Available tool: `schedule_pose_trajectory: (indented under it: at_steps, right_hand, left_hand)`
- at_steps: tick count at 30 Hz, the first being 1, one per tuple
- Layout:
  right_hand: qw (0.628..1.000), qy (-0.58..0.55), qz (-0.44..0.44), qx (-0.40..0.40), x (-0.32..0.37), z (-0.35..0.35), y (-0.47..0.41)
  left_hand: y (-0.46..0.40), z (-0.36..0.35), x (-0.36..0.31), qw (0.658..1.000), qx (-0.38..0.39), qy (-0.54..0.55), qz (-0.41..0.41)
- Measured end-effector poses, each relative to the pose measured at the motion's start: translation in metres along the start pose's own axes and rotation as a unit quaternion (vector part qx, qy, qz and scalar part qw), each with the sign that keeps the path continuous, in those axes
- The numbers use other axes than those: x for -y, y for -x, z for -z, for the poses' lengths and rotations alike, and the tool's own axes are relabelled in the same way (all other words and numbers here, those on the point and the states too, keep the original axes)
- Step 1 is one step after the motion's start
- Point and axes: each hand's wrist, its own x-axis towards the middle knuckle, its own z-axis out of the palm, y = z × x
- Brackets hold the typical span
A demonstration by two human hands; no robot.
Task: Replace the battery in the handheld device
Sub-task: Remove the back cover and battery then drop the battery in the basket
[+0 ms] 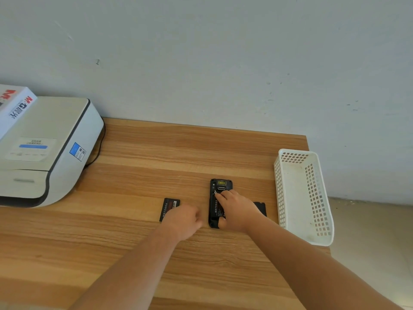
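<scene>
Desk (138, 166) of pale wood carries everything: a printer (44, 151) far left, a white basket (301, 198) on your right. Between them lies the handheld device (220, 193), face down with its back open. Your right hand (237, 211) spans it, forefinger at the top of the bay and thumb at the bottom, apparently seating a battery. Your left hand (182, 220), fingers curled, covers the loose battery (167, 208); whether it grips it you cannot tell. A dark cover (260, 208) waits just right: press flat, then refit it.
</scene>
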Motion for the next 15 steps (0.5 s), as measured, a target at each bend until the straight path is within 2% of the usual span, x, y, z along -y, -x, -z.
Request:
schedule_pose_trajectory:
  at_steps: [5, 10, 15]
  right_hand:
    - [0.999, -0.025, -0.024, -0.024, 0.004, -0.006, 0.006]
    - [0.972, -0.121, -0.194, -0.051, 0.029, -0.009, 0.004]
    - [0.935, -0.190, -0.298, -0.034, 0.050, -0.008, -0.007]
  left_hand:
    - [0.000, 0.000, 0.003, 1.000, -0.016, -0.010, 0.000]
    - [0.000, 0.006, 0.003, 0.998, -0.065, -0.007, -0.012]
    - [0.002, 0.018, 0.003, 0.996, -0.076, -0.029, -0.020]
